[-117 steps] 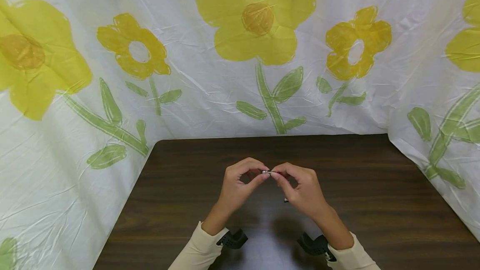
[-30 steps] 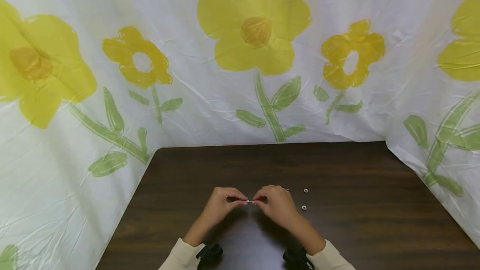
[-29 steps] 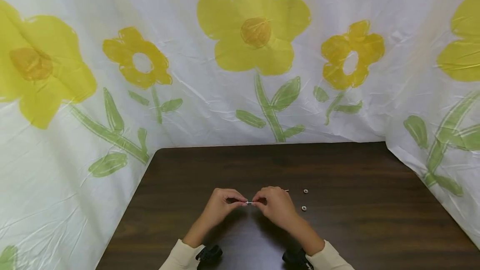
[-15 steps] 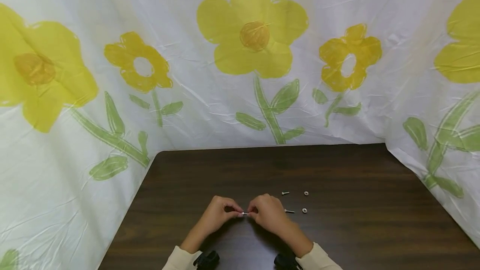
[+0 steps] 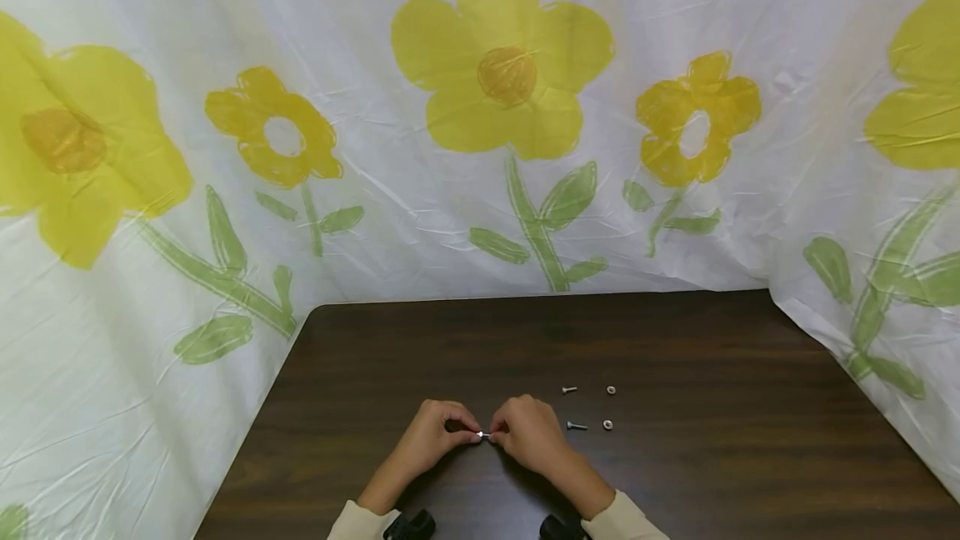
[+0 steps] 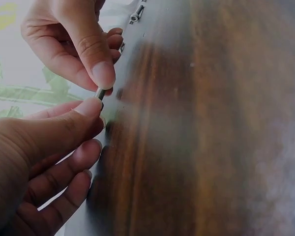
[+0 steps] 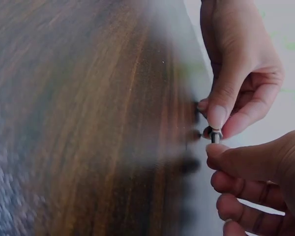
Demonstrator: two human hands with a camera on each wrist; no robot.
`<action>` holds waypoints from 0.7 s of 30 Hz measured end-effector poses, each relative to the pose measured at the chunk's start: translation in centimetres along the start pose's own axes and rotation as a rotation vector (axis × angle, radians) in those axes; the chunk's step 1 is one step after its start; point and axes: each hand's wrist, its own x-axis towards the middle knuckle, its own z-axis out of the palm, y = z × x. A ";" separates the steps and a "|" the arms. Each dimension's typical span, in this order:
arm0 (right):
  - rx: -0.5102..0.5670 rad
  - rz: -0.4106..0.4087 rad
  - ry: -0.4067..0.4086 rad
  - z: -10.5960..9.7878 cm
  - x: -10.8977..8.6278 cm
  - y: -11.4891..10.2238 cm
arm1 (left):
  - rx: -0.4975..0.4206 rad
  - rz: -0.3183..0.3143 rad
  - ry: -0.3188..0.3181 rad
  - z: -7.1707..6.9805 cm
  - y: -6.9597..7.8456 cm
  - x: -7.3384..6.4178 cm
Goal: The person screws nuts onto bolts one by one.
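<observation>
Between the fingertips of both hands a small metal bolt [image 5: 483, 436] is held lengthwise, low over the dark table [image 5: 390, 357]. My left hand [image 5: 429, 440] pinches its left end with thumb and forefinger. A wider metal collar [image 7: 215, 132] shows at those fingertips in the right wrist view; whether it is a nut or the bolt's head I cannot tell. My right hand [image 5: 531, 433] pinches the other end, its thumb on the shank. Threads show on the short stretch of bolt between the thumbs in the left wrist view.
To the right of my right hand lie two loose bolts, a far bolt [image 5: 570, 390] and a near bolt [image 5: 577, 426]. Beside them are a far nut [image 5: 611, 390] and a near nut [image 5: 607, 424]. A white flowered cloth [image 5: 420, 240] hangs along the table's back and sides.
Both hands have come down from higher up and shifted left and nearer, still pinching the bolt. The loose bolts and nuts at the right have come out from behind the right hand.
</observation>
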 end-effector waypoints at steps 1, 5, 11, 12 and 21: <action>-0.003 -0.002 0.001 0.1 0.0 0.0 | 0.004 0.003 0.000 0.0 0.0 0.0; -0.010 -0.012 -0.001 0.3 0.1 0.1 | 0.020 0.003 -0.001 0.0 -0.2 0.1; -0.019 -0.014 0.007 0.2 0.1 0.0 | 0.026 0.006 -0.005 0.1 -0.5 0.1; -0.018 -0.012 0.007 0.2 0.1 0.0 | 0.026 0.007 -0.005 0.1 -0.5 0.1; -0.002 0.023 0.001 0.2 0.2 -0.1 | 0.026 0.009 -0.017 -0.1 -0.8 0.2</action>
